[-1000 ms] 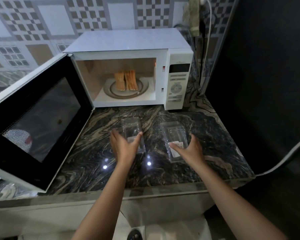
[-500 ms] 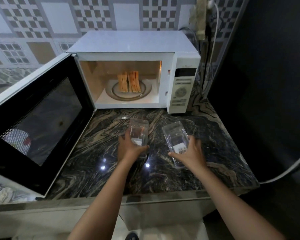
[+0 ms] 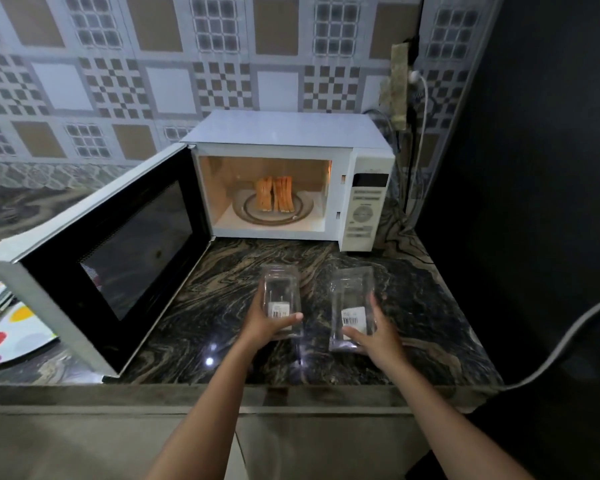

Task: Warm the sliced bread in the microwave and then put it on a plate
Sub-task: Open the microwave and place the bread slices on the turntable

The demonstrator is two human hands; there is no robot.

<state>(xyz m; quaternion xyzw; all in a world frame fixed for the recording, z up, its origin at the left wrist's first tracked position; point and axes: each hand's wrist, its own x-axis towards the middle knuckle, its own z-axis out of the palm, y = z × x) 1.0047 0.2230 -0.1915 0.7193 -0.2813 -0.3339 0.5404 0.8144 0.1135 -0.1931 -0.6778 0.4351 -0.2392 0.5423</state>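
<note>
Two stacks of sliced bread (image 3: 274, 199) stand upright on the turntable inside the lit white microwave (image 3: 291, 140), whose door (image 3: 111, 258) hangs wide open to the left. In front of it, above the dark marble counter (image 3: 194, 306), my left hand (image 3: 265, 322) grips a clear plastic container (image 3: 280, 292) with a small label. My right hand (image 3: 378, 336) holds a second clear plastic container (image 3: 352, 303) with a barcode sticker. Both containers look empty and are lifted off the counter.
The microwave's control panel (image 3: 366, 209) is on its right side. Cables and a socket (image 3: 413, 109) hang on the tiled wall behind. A dotted white sheet (image 3: 11, 330) lies at the far left. A dark wall closes the right side.
Both hands closed on the clear containers and lifted them off the counter. The view has pulled back and tilted up.
</note>
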